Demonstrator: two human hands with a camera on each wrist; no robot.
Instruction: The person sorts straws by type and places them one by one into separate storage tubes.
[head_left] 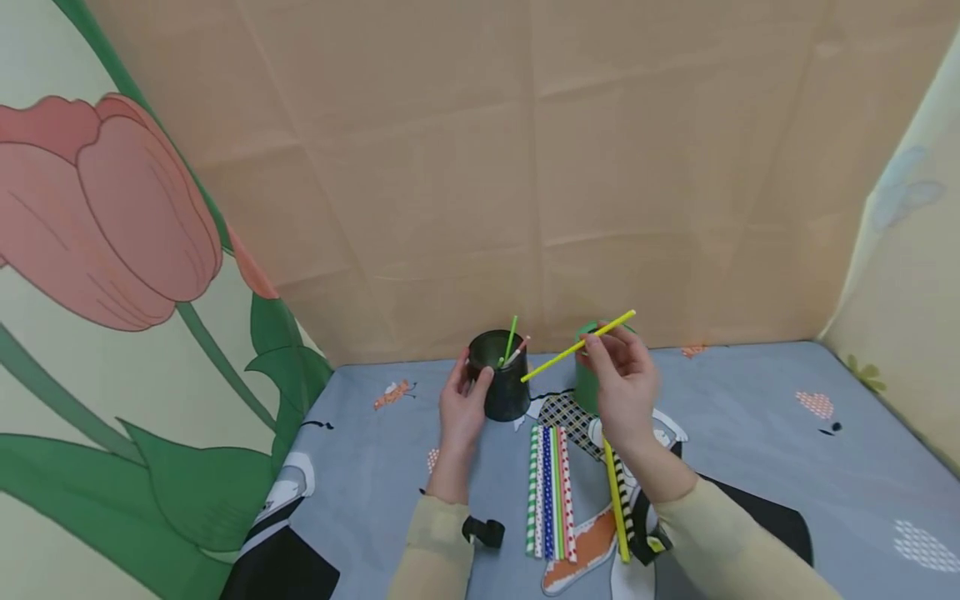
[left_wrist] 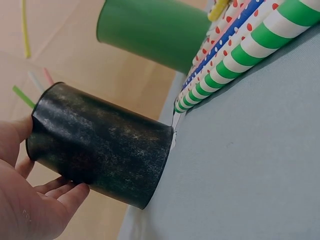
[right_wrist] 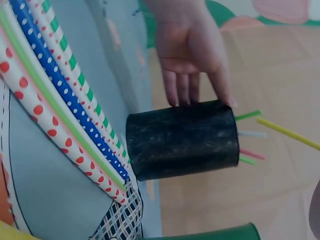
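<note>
**Yellow straw held slantwise beside the dark cup**

The right hand is pinching a thin, plain yellow paper straw between thumb and fingertips, above the blue printed cloth covering the tabletop. The straw's long axis is running on a slant: upper end up and to the person's right, lower end pointing down-left toward the dark, mottled cylindrical cup. That lower tip is lying just beside the cup's rim, to its right, not yet over the opening as far as I can judge.

The left hand is wrapping the dark cup from its left side, thumb at the rim, fingers curled round the wall; the left wrist view is showing the same grip. The cup is standing upright, and green, pink and pale straw ends are sticking out of it.

Behind the right hand a green cylindrical cup is standing, partly hidden by the fingers. It is near the dark cup, not touching it.

Nearer the person, a row of patterned paper straws is lying flat side by side, long axes running away from the person toward the cups: green-striped, blue dotted, plain green, red-dotted. A second yellow straw is lying apart, under the right forearm.

The right hand is the one carrying the straw; the dark cup is lying to its left.
</note>
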